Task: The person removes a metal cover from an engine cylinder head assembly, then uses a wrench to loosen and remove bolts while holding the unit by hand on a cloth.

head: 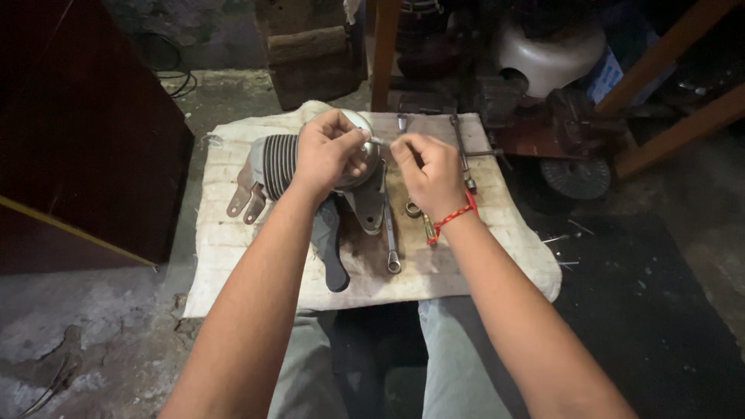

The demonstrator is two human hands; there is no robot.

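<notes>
While fingers point(363, 138) pinch tiny unclear part, finned cylinder point(281, 161) half hidden

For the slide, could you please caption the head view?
Both hands, left hand and right hand, pinch a small metal pin above a finned engine part on cloth.

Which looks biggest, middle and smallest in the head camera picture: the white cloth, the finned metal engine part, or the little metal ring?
1. White cloth, the largest by far.
2. Finned metal engine part, lying on the cloth.
3. Little metal ring, the smallest, by the right hand.
</notes>
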